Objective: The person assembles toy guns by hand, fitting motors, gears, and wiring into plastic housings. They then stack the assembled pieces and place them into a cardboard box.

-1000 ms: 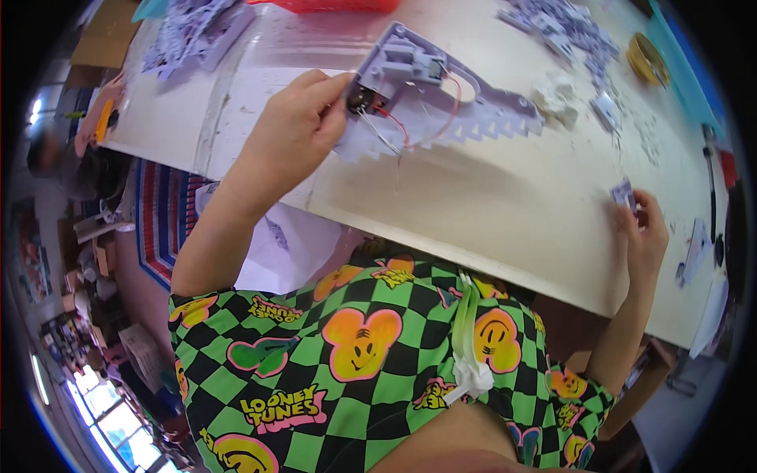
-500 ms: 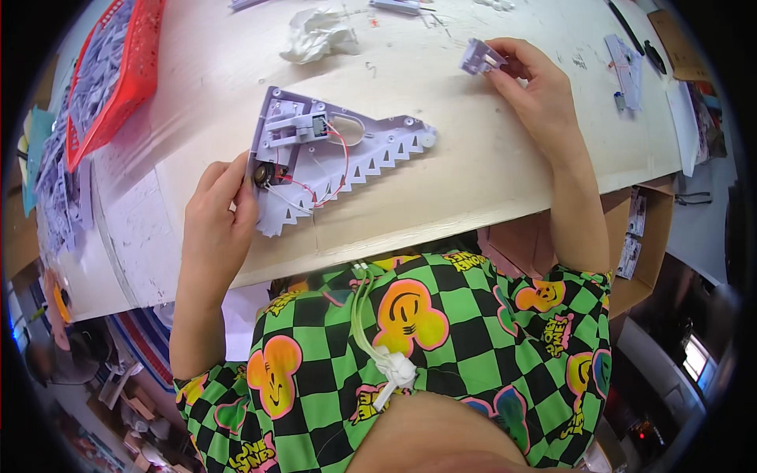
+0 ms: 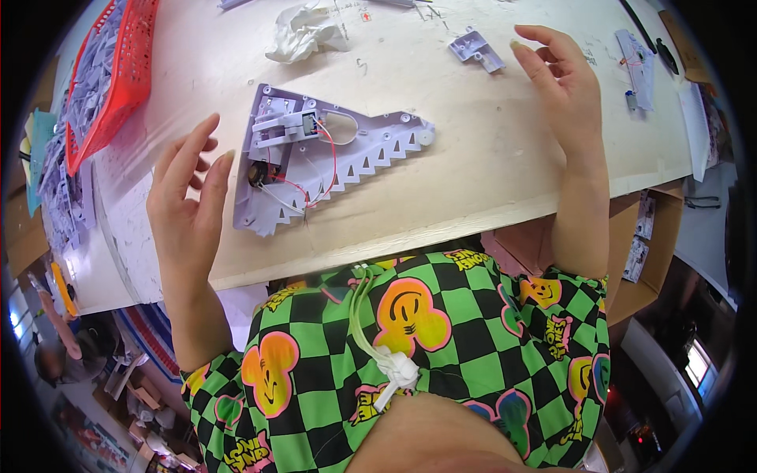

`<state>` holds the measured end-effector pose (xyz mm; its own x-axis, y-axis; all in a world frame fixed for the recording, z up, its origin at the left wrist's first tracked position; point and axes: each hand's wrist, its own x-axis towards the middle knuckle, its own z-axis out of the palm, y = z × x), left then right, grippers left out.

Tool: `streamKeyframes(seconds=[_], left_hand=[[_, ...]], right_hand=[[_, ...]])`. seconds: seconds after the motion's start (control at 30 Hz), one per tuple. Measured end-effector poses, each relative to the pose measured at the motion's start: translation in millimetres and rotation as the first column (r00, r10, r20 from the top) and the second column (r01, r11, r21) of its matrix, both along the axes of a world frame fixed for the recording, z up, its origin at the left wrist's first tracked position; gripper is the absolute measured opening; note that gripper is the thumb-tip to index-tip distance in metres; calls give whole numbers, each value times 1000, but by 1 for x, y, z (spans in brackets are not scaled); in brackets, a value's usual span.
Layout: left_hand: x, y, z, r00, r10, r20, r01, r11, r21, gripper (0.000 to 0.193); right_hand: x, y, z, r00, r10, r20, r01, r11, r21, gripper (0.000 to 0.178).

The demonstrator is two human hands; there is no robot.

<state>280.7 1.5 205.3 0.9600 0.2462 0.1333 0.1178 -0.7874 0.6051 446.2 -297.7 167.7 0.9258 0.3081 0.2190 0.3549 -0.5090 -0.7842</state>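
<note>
A lavender plastic housing half point(image 3: 371, 146) with a sawtooth edge lies on the table, its inside facing up. Red and white wires, a small round dark part point(image 3: 259, 173) and a lavender block with a switch-like piece point(image 3: 285, 124) sit in it. My left hand point(image 3: 189, 185) hovers just left of the housing, fingers apart and holding nothing. Farther right, a small lavender bracket-like part point(image 3: 476, 52) rests on the tabletop. Beside it on the right, my right hand point(image 3: 564, 83) is raised with its fingers spread, not touching the part.
At the far left stands a red perforated basket point(image 3: 126, 94) full of lavender plastic pieces, with more pieces point(image 3: 63, 189) heaped beside it. Crumpled white paper point(image 3: 303, 35) lies at the back. A wired lavender strip point(image 3: 637, 71) is at the right. An open cardboard box point(image 3: 658, 244) sits below the table's right edge.
My right hand has let go of the small bracket-like part, which now lies on the table. My left hand has released the housing and moved left, opening its fingers.
</note>
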Motion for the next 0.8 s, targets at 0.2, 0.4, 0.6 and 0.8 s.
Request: streamKeyframes(seconds=[0.2, 0.4, 0.6, 0.8], left_hand=[[4, 9, -7, 986, -153, 69, 150, 988, 41, 44], [10, 12, -13, 973, -211, 95, 211, 977, 13, 47], [14, 7, -19, 960, -245, 137, 247, 969, 3, 44], [17, 12, -20, 948, -202, 248, 228, 970, -84, 38]], right_hand=[[-2, 0, -14, 998, -11, 58, 6, 997, 76, 22], [-7, 1, 1, 998, -27, 49, 26, 999, 22, 22], [-5, 2, 2, 1000, -8, 21, 8, 1000, 21, 21], [-1, -2, 4, 1000, -13, 26, 14, 1000, -15, 20]])
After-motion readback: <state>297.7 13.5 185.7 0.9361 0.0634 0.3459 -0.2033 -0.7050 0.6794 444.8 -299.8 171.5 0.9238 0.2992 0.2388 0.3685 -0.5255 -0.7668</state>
